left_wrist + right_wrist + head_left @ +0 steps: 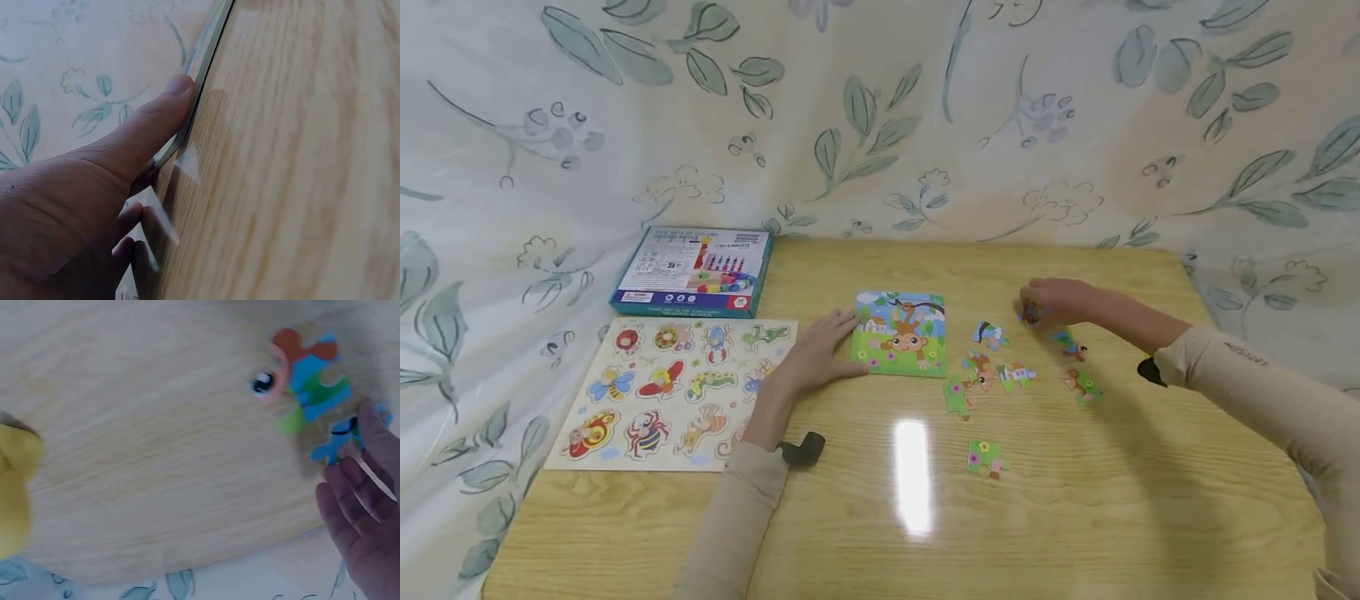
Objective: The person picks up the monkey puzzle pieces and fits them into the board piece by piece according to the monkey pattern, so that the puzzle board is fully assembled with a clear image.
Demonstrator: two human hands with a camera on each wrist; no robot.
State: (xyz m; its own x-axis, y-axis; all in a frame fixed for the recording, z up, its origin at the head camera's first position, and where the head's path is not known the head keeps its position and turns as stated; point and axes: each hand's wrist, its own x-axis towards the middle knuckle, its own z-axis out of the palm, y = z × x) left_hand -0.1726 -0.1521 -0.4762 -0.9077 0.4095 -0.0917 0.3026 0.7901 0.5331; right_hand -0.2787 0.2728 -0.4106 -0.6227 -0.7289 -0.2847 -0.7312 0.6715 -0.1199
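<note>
In the head view a square monkey picture board [895, 337] lies on the table. My left hand [823, 350] rests at its left side. In the left wrist view that hand's straight thumb [159, 115] touches the board's edge [206, 69], and the other fingers lie loosely bent beside it. Farther right, my right hand [1058, 302] holds a blue jigsaw piece [337, 440] between thumb and fingers. Near that hand lies a piece with a brown-and-blue picture and an eye [312, 375]. Several loose jigsaw pieces [1017, 376] are spread between the board and my right hand.
On the left lies a sticker-like sheet of insect pictures [662, 392], partly under my left forearm. Behind it sits a flat printed box [692, 271]. One green jigsaw piece [985, 457] lies nearer the front. A floral cloth [880, 125] hangs behind the table.
</note>
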